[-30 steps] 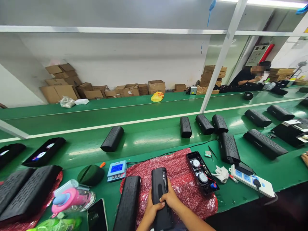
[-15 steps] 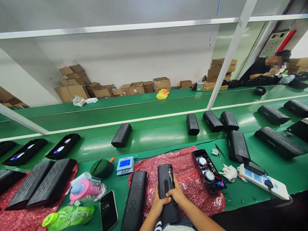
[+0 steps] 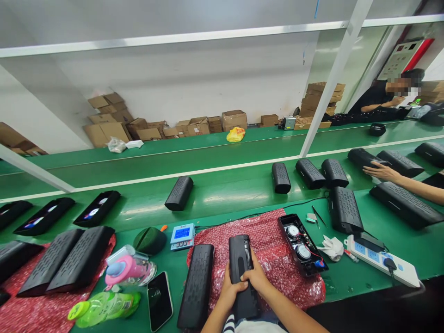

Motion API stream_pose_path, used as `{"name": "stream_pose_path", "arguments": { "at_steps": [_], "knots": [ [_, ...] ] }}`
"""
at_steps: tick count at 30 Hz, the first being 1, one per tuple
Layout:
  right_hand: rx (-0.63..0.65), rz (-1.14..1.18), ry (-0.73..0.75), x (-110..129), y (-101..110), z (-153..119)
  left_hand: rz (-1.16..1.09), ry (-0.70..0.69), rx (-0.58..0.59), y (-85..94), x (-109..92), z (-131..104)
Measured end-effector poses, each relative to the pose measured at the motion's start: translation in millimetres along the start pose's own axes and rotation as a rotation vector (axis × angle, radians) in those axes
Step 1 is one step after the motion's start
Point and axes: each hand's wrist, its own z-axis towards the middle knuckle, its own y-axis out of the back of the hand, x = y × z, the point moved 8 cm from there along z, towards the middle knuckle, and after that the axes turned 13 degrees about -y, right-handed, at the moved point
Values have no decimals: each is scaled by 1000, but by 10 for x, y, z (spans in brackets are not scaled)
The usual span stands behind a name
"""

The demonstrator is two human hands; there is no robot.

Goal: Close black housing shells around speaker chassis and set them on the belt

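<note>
A black speaker (image 3: 239, 254) stands on end in front of me, tipped toward my body, with its smooth side and a slot near the top showing. My left hand (image 3: 233, 287) wraps its left side, and my right hand (image 3: 255, 276) grips the right side; both thumbs press on its face. Under it lies red bubble wrap (image 3: 267, 226). Just left of my hands is another black speaker (image 3: 196, 282) with a patterned grille. To the right, an opened speaker housing (image 3: 301, 245) shows two round drivers and red wires.
Left are a phone (image 3: 159, 300), a green bottle (image 3: 104, 307), a pink-lidded bottle (image 3: 128, 270) and a blue-screened meter (image 3: 182, 235). At right are a power strip (image 3: 381, 259) and tweezers (image 3: 319, 216). Several speakers sit on the green line (image 3: 222, 194). A co-worker's hand (image 3: 381, 172) touches one.
A co-worker's hand has come in from the right, touching a speaker on the line that was not there before. My hands hold the same speaker in nearly the same pose. The view has shifted slightly.
</note>
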Motion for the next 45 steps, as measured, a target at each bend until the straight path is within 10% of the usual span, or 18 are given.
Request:
{"name": "stream_pose_path", "arguments": {
  "at_steps": [29,38,45],
  "knots": [
    [-20,-108,41,-65,70,111,225,82,93,219,100,65],
    [-113,-266,48,-126,178,125,726,22,5,785,-203,567],
    [-237,-390,12,-238,261,221,1183,-19,-46,849,-531,1109]
  ]
}}
